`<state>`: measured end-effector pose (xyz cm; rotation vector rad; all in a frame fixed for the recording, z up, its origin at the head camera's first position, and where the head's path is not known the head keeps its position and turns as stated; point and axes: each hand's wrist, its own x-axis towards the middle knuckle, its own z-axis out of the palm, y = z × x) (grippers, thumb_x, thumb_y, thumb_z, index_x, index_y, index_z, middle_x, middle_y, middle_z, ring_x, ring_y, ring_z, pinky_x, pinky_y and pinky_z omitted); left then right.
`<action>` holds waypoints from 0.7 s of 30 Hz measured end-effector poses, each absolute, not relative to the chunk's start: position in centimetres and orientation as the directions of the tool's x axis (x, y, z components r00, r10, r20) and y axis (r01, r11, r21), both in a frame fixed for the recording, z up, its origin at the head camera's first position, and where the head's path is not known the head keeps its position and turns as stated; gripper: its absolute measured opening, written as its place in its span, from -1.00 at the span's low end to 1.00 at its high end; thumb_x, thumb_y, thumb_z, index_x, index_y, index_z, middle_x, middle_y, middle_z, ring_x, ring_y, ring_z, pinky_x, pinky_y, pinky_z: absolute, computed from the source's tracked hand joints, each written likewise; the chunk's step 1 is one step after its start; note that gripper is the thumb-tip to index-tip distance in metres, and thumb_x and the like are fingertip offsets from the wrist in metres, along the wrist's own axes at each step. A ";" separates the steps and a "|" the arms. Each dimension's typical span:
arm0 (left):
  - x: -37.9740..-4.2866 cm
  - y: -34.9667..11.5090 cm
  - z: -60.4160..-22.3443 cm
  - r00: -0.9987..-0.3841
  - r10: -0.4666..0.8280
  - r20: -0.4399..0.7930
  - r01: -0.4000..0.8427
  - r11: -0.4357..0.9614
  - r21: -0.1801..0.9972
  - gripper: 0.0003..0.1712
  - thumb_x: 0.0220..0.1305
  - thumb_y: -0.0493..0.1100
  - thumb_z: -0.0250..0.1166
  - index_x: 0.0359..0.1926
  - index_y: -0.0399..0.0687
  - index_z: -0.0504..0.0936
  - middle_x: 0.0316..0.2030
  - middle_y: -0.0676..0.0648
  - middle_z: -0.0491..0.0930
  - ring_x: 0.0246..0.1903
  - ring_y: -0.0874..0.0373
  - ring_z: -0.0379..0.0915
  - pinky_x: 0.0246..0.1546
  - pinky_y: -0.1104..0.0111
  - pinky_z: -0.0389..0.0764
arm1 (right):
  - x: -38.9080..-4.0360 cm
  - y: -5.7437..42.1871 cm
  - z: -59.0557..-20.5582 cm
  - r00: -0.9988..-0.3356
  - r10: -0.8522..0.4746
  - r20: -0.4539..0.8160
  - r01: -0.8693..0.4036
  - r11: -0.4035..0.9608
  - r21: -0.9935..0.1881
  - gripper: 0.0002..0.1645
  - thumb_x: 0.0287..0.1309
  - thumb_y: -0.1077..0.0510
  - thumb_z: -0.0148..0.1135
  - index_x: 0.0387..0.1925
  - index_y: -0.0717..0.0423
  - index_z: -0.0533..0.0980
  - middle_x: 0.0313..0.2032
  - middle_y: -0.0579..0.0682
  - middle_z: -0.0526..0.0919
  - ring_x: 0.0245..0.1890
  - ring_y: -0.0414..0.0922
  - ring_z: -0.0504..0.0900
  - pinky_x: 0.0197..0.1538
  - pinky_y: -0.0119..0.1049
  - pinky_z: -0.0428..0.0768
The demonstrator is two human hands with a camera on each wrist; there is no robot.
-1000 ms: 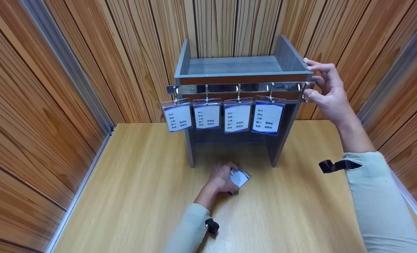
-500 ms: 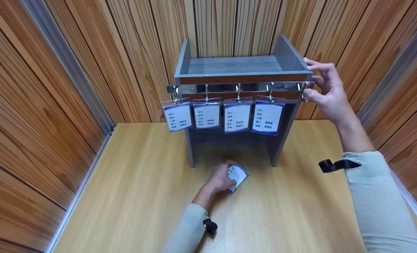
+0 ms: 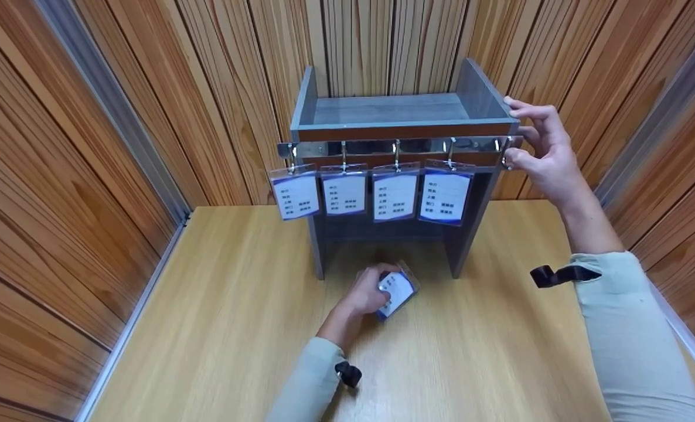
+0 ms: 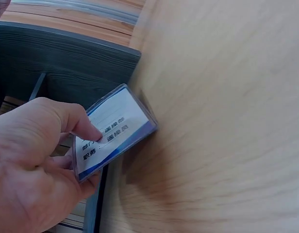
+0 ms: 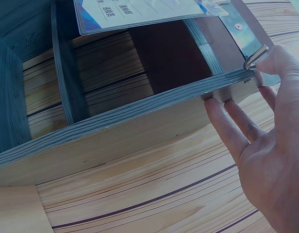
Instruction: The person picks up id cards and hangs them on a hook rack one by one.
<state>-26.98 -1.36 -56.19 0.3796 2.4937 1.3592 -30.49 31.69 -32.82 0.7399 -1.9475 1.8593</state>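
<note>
In the head view my left hand (image 3: 370,291) is low in front of the rack, pinching a plastic-sleeved name badge (image 3: 397,291). The left wrist view shows the thumb lying across the printed face of this badge (image 4: 115,128), fingers behind it, one corner close over the tabletop. My right hand (image 3: 549,155) holds the right end of the metal hook rail (image 3: 371,146). Its thumb is at the last hook (image 5: 254,58), while its fingers touch the outer side panel (image 5: 178,108). Several badges, one of them the rightmost hanging badge (image 3: 446,196), hang in a row from the hooks.
The grey wooden rack (image 3: 406,108) stands at the back of the light wood table (image 3: 236,328), near the panelled back wall (image 3: 359,47). Panelled walls rise on both sides. A black strap (image 3: 564,275) sticks out from the right sleeve, and another strap (image 3: 348,374) from the left.
The left hand has drawn its thumb onto the badge's face and tilted the badge up from the table, showing more of its print. The right hand and the hanging badges stay nearly still.
</note>
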 end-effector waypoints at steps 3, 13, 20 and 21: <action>-27.2 -1.5 -56.0 -0.917 0.392 -0.078 0.144 0.508 0.849 -0.35 0.43 -0.49 0.33 0.45 0.05 0.66 0.42 -0.17 0.62 0.29 -0.06 0.52 0.50 -0.02 0.58 | -30.5 31.8 -32.9 -0.796 -0.136 0.590 -0.595 -0.003 -0.804 -0.39 0.43 0.56 0.09 0.43 0.21 0.40 0.69 -0.03 0.38 0.37 -0.01 0.60 -0.05 -0.43 0.78; -26.3 -1.9 -53.9 -0.912 0.404 -0.077 0.146 0.494 0.857 -0.35 0.49 -0.49 0.30 0.49 0.04 0.63 0.47 -0.18 0.59 0.32 -0.06 0.52 0.54 -0.07 0.58 | -30.5 31.8 -32.9 -0.795 -0.149 0.589 -0.595 0.000 -0.804 -0.40 0.45 0.54 0.11 0.43 0.22 0.38 0.68 -0.03 0.37 0.38 -0.02 0.60 -0.01 -0.41 0.81; -25.7 -2.2 -53.1 -0.906 0.422 -0.034 0.190 0.477 0.858 -0.32 0.47 -0.51 0.30 0.50 0.03 0.63 0.45 -0.22 0.60 0.27 -0.03 0.54 0.43 -0.02 0.68 | -30.5 31.8 -32.8 -0.794 -0.146 0.590 -0.598 0.016 -0.801 -0.41 0.47 0.53 0.13 0.44 0.23 0.38 0.69 -0.03 0.38 0.37 -0.01 0.61 0.00 -0.42 0.79; -25.6 -2.2 -53.0 -0.905 0.424 -0.031 0.193 0.474 0.859 -0.31 0.46 -0.52 0.30 0.50 0.03 0.63 0.44 -0.22 0.60 0.26 -0.03 0.54 0.41 -0.01 0.68 | -30.5 31.8 -32.8 -0.791 -0.149 0.593 -0.601 0.012 -0.799 -0.41 0.47 0.53 0.14 0.44 0.23 0.38 0.68 -0.03 0.37 0.37 0.00 0.61 -0.01 -0.42 0.79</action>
